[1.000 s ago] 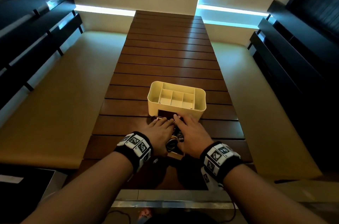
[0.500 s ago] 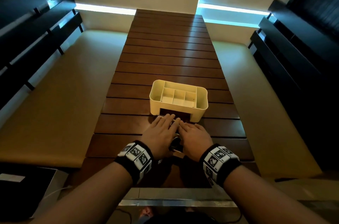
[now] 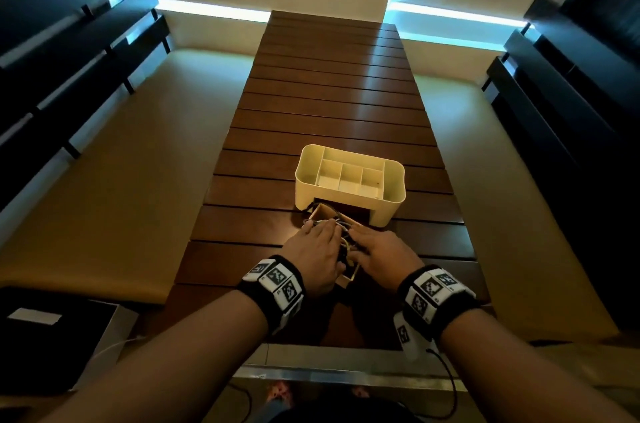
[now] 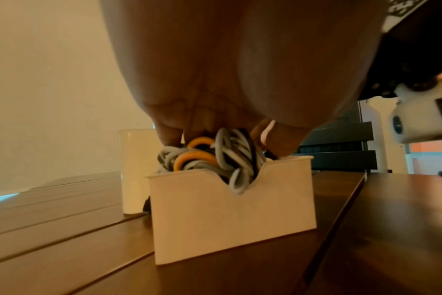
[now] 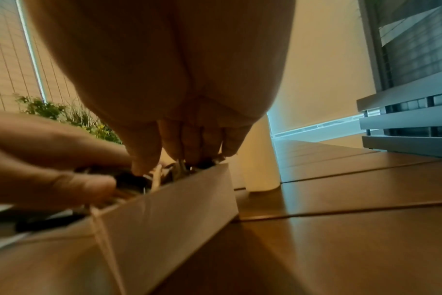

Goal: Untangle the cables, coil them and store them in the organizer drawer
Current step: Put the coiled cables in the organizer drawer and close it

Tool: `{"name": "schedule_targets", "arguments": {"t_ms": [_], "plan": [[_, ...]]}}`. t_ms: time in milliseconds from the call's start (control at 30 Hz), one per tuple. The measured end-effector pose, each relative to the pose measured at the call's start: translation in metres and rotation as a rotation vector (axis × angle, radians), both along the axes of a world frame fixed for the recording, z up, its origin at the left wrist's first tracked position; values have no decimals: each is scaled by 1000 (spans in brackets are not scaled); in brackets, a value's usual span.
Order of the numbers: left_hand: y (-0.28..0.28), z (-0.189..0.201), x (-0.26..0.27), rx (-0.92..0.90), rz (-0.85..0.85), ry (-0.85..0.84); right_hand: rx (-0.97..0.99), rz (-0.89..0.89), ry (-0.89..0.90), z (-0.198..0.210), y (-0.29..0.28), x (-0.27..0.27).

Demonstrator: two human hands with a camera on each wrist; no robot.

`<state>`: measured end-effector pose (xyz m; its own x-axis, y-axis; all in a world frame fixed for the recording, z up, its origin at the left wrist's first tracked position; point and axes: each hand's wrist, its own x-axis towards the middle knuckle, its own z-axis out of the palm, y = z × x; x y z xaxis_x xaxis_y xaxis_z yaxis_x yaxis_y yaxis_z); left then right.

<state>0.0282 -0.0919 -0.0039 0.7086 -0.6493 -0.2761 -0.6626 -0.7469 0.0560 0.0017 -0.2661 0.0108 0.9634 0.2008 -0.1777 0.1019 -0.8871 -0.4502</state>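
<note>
**Cables pressed into drawer**

Here, a bundle of grey, orange and black cables (image 4: pixel 209 159) fills the cream pulled-out drawer (image 4: pixel 230 215) before the cream plastic organizer (image 3: pixel 349 176) on the slatted wooden worktop (image 3: pixel 332 104). Left hand (image 3: pixel 313 249) and right hand (image 3: pixel 379 254) lie flat, fingers extended, pressing the cables.

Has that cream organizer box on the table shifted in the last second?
Cannot tell. The organizer sits on the same table slats as before; its slight shift in the picture matches the head camera moving.
</note>
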Motion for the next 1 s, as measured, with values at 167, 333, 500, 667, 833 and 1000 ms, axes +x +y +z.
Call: {"name": "schedule_targets", "arguments": {"t_ms": [167, 333, 500, 667, 833, 1000], "plan": [[7, 3, 8, -90, -4, 85, -225, 92, 37, -10, 1, -4], [29, 12, 3, -181, -50, 26, -242, 98, 44, -17, 0, 2], [43, -1, 0, -330, -100, -79, -239, 103, 51, -10, 4, 2], [37, 2, 6, -315, -56, -69, -309, 91, 61, -1, 9, 6], [30, -4, 9, -353, -70, -89, -164, 110, 40, -8, 24, -5], [38, 6, 12, -499, 191, 317, -144, 54, 95, -13, 33, -5]]}}
